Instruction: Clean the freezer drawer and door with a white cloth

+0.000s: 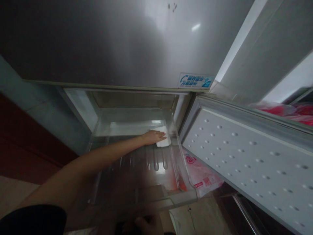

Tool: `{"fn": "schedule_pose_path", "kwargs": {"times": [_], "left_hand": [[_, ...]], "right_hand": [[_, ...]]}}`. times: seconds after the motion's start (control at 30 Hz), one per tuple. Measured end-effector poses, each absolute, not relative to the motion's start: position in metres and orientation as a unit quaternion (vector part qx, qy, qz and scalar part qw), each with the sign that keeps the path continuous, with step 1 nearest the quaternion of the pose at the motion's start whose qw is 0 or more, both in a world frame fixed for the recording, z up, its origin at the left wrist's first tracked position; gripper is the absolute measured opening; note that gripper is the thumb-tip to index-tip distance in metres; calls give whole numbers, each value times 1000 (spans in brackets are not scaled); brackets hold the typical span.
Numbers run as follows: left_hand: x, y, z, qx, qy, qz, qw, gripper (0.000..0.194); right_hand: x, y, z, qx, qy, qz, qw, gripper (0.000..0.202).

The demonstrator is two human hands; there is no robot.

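My left hand (154, 137) reaches in from the left and presses its fingers on a folded white cloth (164, 141). The cloth lies against the right rear part of a clear plastic drawer (141, 163). That drawer is pulled out of the fridge's lower compartment (137, 99). Low in the picture my right hand (148, 225) is dim and partly cut off, just in front of the drawer. Its fingers are too dark to show whether they hold anything.
An open white dimpled fridge door (234, 156) swings out to the right. Above is the closed grey upper door (122, 42) with a blue-lettered sticker (195, 80). A pink-and-white plastic bag (202, 178) sits beside the drawer. Dark red furniture (26, 143) stands at left.
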State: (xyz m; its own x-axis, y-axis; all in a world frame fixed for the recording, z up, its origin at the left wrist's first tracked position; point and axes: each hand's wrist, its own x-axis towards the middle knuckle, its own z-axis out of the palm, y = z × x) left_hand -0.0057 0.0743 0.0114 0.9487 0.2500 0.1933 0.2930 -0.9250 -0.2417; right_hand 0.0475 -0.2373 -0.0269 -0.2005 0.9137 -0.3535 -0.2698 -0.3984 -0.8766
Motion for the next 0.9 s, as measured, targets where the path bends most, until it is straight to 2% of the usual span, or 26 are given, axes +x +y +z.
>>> {"fn": "schedule_pose_path", "kwargs": {"times": [0.27, 0.43, 0.63, 0.9], "left_hand": [[3, -25, -9, -991, 30, -74, 107, 28], [3, -47, -18, -990, 64, -83, 97, 27], [-5, -4, -6, -993, 14, -74, 89, 29], [1, 85, 19, -983, -134, -70, 100, 35]], "right_hand": [[47, -237, -33, -473, -335, 697, 422, 51], [45, -239, -40, -474, -306, 703, 432, 50], [44, -242, -45, -471, -246, 713, 458, 51], [46, -239, -31, -459, -301, 708, 444, 57]]}}
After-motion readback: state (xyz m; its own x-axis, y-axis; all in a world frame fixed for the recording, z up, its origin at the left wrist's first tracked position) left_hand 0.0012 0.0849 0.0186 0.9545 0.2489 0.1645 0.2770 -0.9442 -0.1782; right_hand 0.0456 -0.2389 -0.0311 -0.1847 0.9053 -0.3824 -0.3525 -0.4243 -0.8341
